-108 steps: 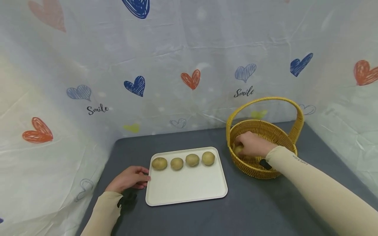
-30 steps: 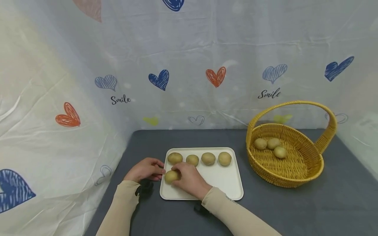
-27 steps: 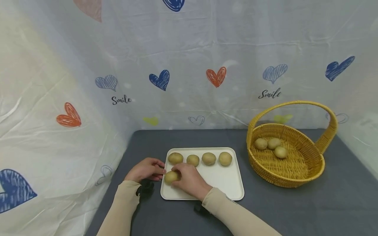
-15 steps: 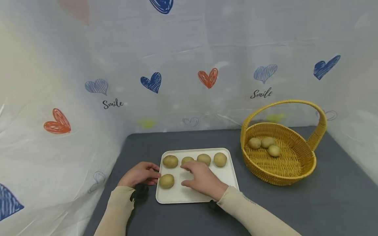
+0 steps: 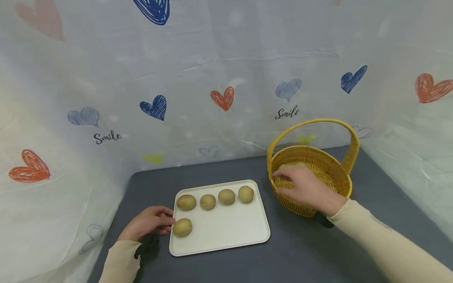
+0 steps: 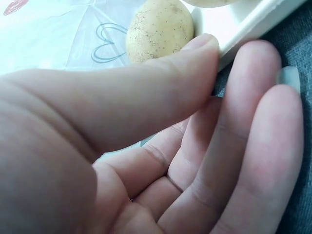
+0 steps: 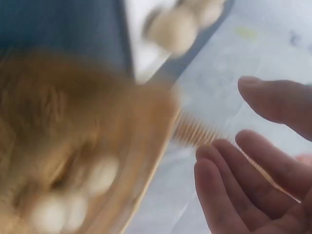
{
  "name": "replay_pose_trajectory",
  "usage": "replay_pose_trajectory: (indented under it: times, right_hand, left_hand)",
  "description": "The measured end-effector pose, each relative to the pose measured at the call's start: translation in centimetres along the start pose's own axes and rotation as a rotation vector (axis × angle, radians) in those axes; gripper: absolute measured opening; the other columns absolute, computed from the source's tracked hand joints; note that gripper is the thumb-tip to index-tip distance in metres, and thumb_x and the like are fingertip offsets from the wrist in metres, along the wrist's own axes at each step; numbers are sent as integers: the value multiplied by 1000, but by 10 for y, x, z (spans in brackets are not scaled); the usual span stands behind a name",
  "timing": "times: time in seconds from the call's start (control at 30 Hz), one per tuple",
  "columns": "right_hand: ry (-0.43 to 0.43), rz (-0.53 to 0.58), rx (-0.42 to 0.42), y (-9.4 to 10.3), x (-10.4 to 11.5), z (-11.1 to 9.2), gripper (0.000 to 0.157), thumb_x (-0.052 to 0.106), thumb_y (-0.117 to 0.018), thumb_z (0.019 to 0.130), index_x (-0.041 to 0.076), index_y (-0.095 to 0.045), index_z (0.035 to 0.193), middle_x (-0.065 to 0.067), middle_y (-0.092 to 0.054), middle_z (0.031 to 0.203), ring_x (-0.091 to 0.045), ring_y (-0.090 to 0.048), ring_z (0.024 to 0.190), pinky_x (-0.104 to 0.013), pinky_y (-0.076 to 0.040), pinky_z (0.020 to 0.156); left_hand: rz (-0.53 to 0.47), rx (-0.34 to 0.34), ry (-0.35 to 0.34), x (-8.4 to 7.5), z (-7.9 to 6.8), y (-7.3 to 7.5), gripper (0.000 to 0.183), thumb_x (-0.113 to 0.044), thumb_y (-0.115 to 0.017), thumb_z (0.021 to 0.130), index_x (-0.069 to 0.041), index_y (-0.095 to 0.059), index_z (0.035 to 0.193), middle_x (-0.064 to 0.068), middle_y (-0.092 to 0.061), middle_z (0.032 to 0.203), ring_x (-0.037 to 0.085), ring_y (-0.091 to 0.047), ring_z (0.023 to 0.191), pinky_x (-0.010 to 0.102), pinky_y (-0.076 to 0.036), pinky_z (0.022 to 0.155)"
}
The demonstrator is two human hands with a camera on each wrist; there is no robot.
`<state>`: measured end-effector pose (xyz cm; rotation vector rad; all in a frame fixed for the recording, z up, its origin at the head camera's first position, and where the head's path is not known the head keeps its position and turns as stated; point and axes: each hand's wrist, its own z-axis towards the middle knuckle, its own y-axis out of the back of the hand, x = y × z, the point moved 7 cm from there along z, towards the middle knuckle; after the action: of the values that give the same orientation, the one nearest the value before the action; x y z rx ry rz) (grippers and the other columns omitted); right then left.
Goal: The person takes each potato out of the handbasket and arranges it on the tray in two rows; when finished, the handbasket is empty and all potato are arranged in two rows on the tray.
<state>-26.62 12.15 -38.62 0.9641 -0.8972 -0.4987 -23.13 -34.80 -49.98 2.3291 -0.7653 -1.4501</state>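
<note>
A white tray (image 5: 226, 224) lies on the table with several potatoes (image 5: 226, 196) in a row along its far side. One more potato (image 5: 182, 227) sits in front of the row at the left. My left hand (image 5: 150, 222) rests at the tray's left edge, thumb touching the rim, fingers loosely bent beside it. Over the yellow wicker basket (image 5: 345, 184), my right hand (image 5: 306, 186) holds nothing, thumb and fingers apart. In the right wrist view, blurred potatoes (image 7: 103, 174) lie inside the basket; in the head view that hand mostly hides them.
The basket's tall arched handle (image 5: 318, 120) rises above the bowl, beyond my right hand. A dark grey cloth (image 5: 226, 267) covers the table. Behind and at the sides hangs a pale curtain (image 5: 187, 129) printed with hearts.
My right hand carried a potato from the basket to the tray's left side and let it go. It has since moved right, back over the basket. The left hand stays at the tray.
</note>
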Motion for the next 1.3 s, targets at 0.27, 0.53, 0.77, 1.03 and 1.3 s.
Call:
replay_pose_trajectory:
  times: [0.27,0.53,0.77,1.03,1.3]
  right_hand:
    - [-164,-29,134,24,-77,12,41,17,-83,91,4,-75,129,-15,-78,122,-35,-74,111,-55,-61,94]
    - [-261,-21,250,15,-122,16,44,17,-84,89,0,-74,128,-19,-76,125,-42,-69,120,-61,-57,100]
    - [-258,16,319,7,-129,16,37,17,-88,86,2,-77,117,-15,-78,115,-35,-72,108,-55,-60,91]
    - [-255,12,326,4,-130,16,38,14,-88,85,-1,-76,118,-16,-77,115,-32,-72,105,-52,-61,87]
    - [-272,-4,322,1,-133,16,44,13,-90,83,-3,-74,121,-18,-76,115,-30,-70,101,-48,-60,83]
  left_hand:
    - [-8,-14,13,4,2,0,51,-18,-83,97,6,-63,137,12,-71,92,17,-77,82,34,-67,74]
    - [-32,13,3,6,-1,-2,52,-20,-83,97,5,-63,138,12,-71,94,20,-78,85,37,-68,77]
    - [-21,-20,10,5,3,0,51,-20,-85,96,4,-65,136,12,-72,92,19,-77,82,36,-67,74]
    - [-26,-29,15,7,5,0,50,-18,-85,95,4,-65,135,12,-72,91,18,-77,81,36,-68,73]
    - [-21,-41,22,9,8,0,49,-19,-85,95,3,-66,135,12,-71,91,18,-77,80,35,-67,72]
